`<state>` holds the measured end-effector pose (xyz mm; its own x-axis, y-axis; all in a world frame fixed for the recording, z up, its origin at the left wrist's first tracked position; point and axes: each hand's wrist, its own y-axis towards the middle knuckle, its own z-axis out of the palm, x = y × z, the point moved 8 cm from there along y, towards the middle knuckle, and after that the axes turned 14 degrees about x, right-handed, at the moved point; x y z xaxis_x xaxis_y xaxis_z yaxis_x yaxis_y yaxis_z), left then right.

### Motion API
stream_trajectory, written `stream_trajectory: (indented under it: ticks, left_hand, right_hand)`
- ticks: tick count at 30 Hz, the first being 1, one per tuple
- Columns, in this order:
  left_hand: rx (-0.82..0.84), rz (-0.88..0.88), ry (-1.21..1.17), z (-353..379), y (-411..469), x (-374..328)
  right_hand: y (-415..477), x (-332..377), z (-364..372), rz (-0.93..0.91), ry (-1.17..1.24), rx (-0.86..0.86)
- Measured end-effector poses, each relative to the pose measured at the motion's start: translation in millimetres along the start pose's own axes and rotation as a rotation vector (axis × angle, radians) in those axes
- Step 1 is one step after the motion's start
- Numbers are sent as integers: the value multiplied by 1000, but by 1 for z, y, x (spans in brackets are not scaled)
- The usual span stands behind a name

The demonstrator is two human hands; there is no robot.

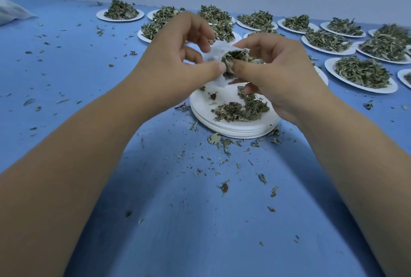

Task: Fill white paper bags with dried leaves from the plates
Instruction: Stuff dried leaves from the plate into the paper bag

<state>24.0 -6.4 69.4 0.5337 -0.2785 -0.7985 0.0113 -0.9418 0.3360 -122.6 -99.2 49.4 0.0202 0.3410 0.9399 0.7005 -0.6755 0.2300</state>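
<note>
Above stacked paper plates [233, 129], both hands work: L hand [175, 58] pinches white paper bag [216, 50] open, R hand [273, 69] grips dried leaves [231, 59] at its mouth.

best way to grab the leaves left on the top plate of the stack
Once the right hand has pushed its leaf clump into the paper bag held by the left hand, bring it down from above and close a fingertip grip round the middle of the leaf pile. It lies loose and low on the top plate, so pinching from both sides probably gathers most.
</note>
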Motion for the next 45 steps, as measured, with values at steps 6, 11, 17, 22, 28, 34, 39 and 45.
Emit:
stream_trajectory:
  ticks: [6,11,17,22,28,34,39,45]
  left_hand:
    - [-22,-35,-47,9,-2,4]
    - [-83,-96,-10,6,-1,9]
    - [-144,-144,38,-5,-1,13]
    - [-152,-142,37,-10,-1,12]
    - [-144,-132,63,-8,-3,7]
    - [-111,-75,69,-1,-2,0]
    - [-35,-37,58,7,-1,-5]
    - [43,-13,24,15,-2,-10]
  right_hand:
    - [-3,3,5,-5,-92,-6]
    - [-3,2,9,25,-150,63]
    - [0,-6,17,111,82,282]
    - [-2,-7,18,89,342,386]
    - [-3,-7,16,16,222,388]
    - [-1,-3,11,-21,71,251]
    - [-3,4,11,-16,-184,162]
    - [-6,12,7,-6,-385,6]
